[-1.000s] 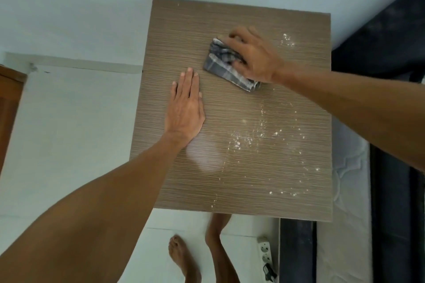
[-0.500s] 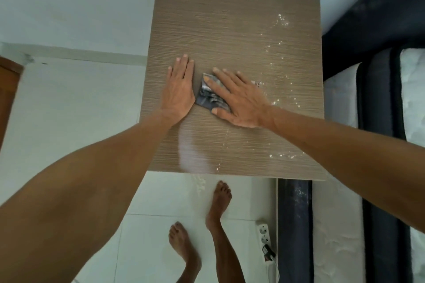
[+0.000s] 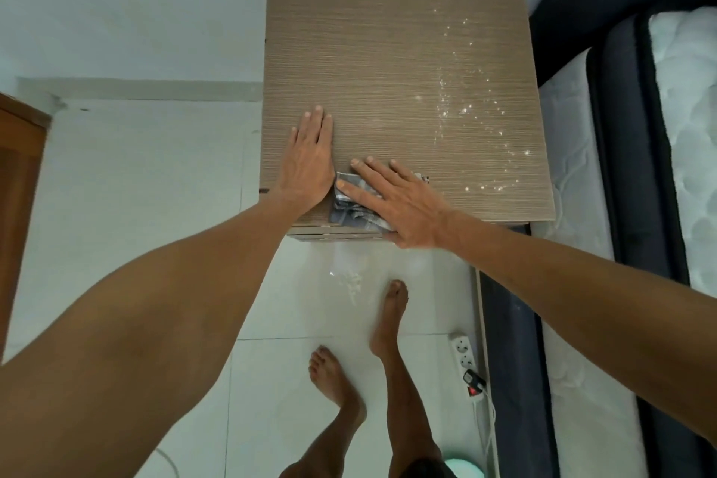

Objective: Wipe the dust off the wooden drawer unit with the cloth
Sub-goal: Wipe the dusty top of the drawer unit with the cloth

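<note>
The wooden drawer unit (image 3: 380,50) fills the upper middle of the head view, seen from above. White dust (image 3: 465,105) speckles its right side. A grey checked cloth (image 3: 351,206) lies at the unit's near edge. My right hand (image 3: 395,202) presses flat on the cloth, fingers spread, covering most of it. Just left of it, my left hand (image 3: 310,159) rests flat on the wood with fingers together, touching the cloth's left edge. A little white powder (image 3: 349,279) lies on the floor below the near edge.
A dark bed frame with a white mattress (image 3: 683,120) stands close on the right. A white power strip (image 3: 463,355) with a plug lies on the tiled floor by my bare feet (image 3: 388,318). A brown wooden door edge (image 3: 19,175) is at far left.
My right hand has dragged the cloth from the far middle of the top toward me to the near edge. The dust patch in the middle is gone. The left hand stayed put.
</note>
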### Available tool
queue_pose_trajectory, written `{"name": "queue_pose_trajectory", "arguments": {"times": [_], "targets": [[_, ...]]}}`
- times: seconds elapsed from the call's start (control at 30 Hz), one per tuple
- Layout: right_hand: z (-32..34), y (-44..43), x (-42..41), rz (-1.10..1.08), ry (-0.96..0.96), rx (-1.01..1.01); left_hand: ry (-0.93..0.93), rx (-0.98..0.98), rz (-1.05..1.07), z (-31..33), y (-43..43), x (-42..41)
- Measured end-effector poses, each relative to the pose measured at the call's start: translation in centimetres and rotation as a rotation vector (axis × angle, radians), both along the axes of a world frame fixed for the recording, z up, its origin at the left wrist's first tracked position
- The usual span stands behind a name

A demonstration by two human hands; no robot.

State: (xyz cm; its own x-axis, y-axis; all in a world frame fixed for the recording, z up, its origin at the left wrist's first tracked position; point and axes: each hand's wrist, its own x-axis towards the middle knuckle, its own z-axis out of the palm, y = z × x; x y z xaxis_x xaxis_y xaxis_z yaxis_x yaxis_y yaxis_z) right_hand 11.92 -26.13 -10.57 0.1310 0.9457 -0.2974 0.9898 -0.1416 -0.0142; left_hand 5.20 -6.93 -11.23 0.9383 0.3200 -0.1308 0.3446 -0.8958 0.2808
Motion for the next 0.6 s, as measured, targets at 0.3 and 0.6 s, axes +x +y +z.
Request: {"name": "queue_pose_trajectory", "arguments": {"times": [0.3, 0.6], "targets": [[2.3, -2.7, -3.2, 0.138, 0.032, -0.107, 0.036, -0.009, -0.031, 0.9, -2.4, -1.7], [5.6, -3.2, 8.7, -0.061, 0.044, 0.1, 0.05, -0.039, -0.058, 1.7, -4.3, 5.3]]}}
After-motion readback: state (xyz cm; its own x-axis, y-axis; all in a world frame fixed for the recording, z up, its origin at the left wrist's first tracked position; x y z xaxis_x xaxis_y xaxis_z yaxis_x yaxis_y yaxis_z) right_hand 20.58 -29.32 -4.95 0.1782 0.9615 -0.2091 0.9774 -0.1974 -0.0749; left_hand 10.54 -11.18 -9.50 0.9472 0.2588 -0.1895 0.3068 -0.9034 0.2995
